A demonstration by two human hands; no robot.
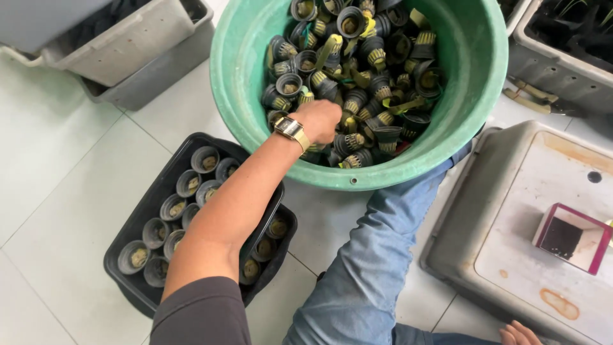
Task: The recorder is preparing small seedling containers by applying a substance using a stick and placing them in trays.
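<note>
One green basin (242, 96), one black tray (137, 230), three grey crates (128, 45), dozens of small pots (357, 70).

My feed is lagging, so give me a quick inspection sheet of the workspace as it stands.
Surface: white tiled floor.
Job's things: green basin heaped with small black pots; black tray with pots standing upright in rows.
Clutter: upturned grey crate with a small pink-edged box on top; pruning shears.
Hands: left hand, watch on its wrist, reaches into the pots, fingers hidden; right hand at bottom edge.
Cables: nothing seen.
Surroundings: grey crates at the top corners.
</note>
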